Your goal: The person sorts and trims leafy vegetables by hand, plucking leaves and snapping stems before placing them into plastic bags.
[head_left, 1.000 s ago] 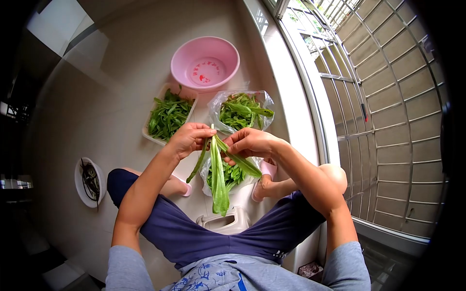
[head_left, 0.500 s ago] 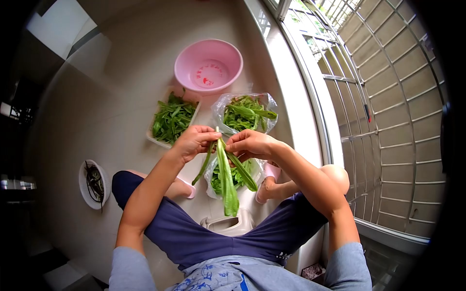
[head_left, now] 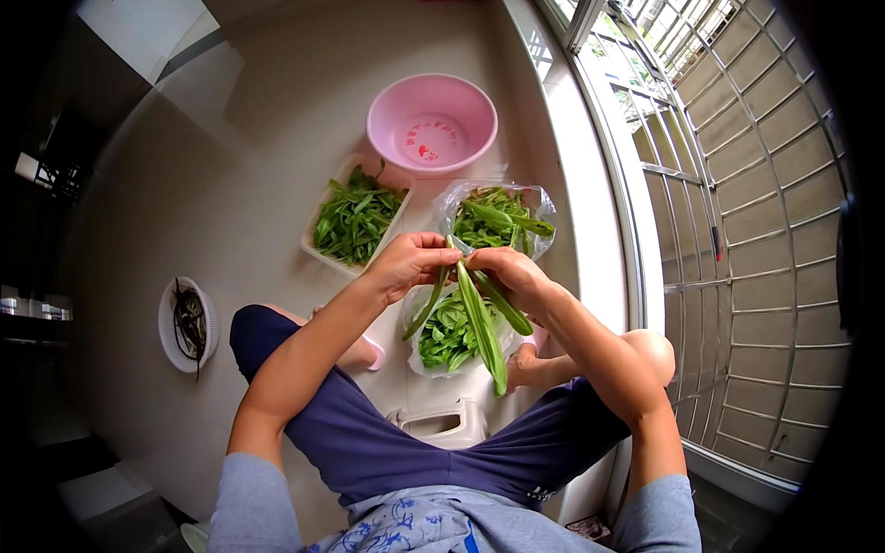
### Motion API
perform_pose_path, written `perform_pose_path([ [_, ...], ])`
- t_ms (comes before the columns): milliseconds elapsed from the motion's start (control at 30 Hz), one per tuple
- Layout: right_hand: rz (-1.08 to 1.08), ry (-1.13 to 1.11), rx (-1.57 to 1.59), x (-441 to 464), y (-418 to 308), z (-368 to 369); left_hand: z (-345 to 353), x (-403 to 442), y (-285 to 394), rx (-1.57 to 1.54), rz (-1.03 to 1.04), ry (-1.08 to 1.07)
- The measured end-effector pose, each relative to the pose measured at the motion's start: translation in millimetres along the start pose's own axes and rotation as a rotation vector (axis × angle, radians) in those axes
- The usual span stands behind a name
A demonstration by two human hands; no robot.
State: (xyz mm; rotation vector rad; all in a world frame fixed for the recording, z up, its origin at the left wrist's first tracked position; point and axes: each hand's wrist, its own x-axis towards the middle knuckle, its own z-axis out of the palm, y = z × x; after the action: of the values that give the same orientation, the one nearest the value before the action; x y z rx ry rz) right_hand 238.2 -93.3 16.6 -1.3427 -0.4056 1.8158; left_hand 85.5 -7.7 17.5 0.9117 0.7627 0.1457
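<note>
My left hand pinches the pale stem end of a long leafy green, whose leaves hang down and spread apart. Close beside it, my right hand is also closed on the stem end, with thumb and fingers at the base of the leaves. Directly below the hands is a clear plastic bag of rounder green leaves. Beyond my right hand sits another plastic bag with long leafy greens. A pale rectangular container to the left holds cut green leaves.
A pink basin with red print inside stands at the back. On the left floor is a white basket with dark, thin pods or stems. A beige stool shows between my legs. Along the right runs a window frame with metal bars.
The view has shifted, so the floor items appear farther right. Both hands stay together on the leafy green, and its longest leaf now slants more to the right.
</note>
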Motion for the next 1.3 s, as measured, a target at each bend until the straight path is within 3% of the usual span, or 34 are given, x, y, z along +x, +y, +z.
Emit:
perform_pose_path([
  [100, 0.092, 0.085, 0.154, 3, 2, 3, 2, 0, 1, -0.030, 0.023, 0.023],
  [267, 0.063, 0.042, 0.285, 14, 9, -4, 0, -1, -1, -0.054, 0.066, 0.053],
  [333, 0.037, 0.064, 0.326, 17, 4, -11, 0, -5, 0, 0.076, 0.126, 0.100],
  [433, -0.097, 0.074, 0.115, 6, -7, -10, -4, -6, -1, 0.086, 0.167, 0.118],
  [500, -0.197, 0.047, -0.288, 2, -12, -8, -7, -6, -1, 0.093, 0.170, 0.131],
  [633, -0.378, 0.020, -0.571, -3, -5, 5, -9, -5, -3, 0.114, 0.159, 0.142],
  [767, -0.404, 0.092, -0.916, -12, -9, 19, -7, -6, -1, 0.101, 0.144, 0.125],
  [900, -0.318, 0.047, -0.896, -5, -8, 15, -5, -8, 2, 0.157, 0.141, 0.130],
  [967, -0.309, -0.070, -0.698, -2, -5, 10, -5, -10, 3, 0.178, 0.127, 0.122],
  [1300, -0.188, -0.093, -0.561, -10, -16, 11, -7, -10, 8, 0.171, 0.038, 0.033],
])
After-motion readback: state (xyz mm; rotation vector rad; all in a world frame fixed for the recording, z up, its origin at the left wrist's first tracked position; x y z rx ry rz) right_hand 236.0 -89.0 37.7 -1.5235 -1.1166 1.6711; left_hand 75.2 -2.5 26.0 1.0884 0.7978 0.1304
